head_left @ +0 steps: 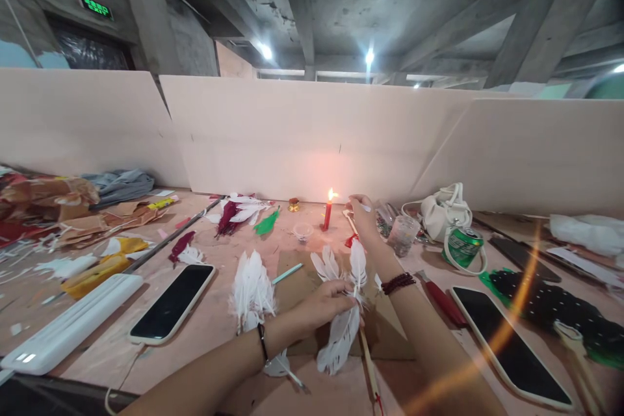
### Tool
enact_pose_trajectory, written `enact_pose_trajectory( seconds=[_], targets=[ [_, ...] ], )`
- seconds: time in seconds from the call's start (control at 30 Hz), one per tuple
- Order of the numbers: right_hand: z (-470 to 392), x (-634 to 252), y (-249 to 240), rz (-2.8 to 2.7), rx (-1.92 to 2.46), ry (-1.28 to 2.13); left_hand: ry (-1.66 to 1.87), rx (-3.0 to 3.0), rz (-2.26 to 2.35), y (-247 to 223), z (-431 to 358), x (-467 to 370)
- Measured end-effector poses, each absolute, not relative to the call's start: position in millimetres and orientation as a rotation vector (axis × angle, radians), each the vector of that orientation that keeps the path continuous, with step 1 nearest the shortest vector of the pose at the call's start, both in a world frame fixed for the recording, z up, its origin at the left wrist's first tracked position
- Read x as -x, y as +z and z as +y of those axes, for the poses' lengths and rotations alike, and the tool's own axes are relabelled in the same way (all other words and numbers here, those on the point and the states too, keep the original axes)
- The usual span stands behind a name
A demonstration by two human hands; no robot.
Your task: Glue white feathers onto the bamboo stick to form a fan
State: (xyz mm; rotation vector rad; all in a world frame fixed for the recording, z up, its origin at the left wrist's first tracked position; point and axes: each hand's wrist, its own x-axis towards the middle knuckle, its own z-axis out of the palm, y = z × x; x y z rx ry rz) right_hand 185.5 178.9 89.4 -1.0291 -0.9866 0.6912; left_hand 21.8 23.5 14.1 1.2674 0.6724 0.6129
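My left hand [329,304] is closed around a bunch of white feathers [338,340] above a brown board [390,331]. Some feathers stick up past the fingers; a large one hangs below. A thin wooden stick [366,357] with red cord at its lower end runs down beside the bunch. My right hand [361,209] reaches farther out, just right of a lit red candle [327,216]. Its fingers are bent together; whatever they hold is too small to make out. More white feathers [252,289] lie left of the board, by a pale blue stick [288,273].
Phones [173,302] [509,344] lie on both sides, with a white power bank [73,322] at left. A clear cup [403,235], white handbag [443,208] and green can [462,246] stand at right. Dark red feathers [227,218] and a green feather [267,222] lie near the back panel [273,136].
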Motion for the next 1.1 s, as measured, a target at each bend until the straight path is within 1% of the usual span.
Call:
enact_pose_trajectory(
  seconds=[0.43, 0.77, 1.1],
  targets=[
    [171.3, -181.3, 91.1, -1.036, 1.034, 0.715, 0.637, -1.207, 0.668, 8.7, 25.4, -20.7],
    [174.1, -181.2, 91.8, -1.000, 0.991, 0.702, 0.703, -1.249, 0.776, 11.3, 22.3, -18.3],
    [175.8, -178.6, 88.8, -0.952, 0.941, 0.751, 0.665, -1.312, 0.748, 15.8, 21.0, -19.2]
  ],
)
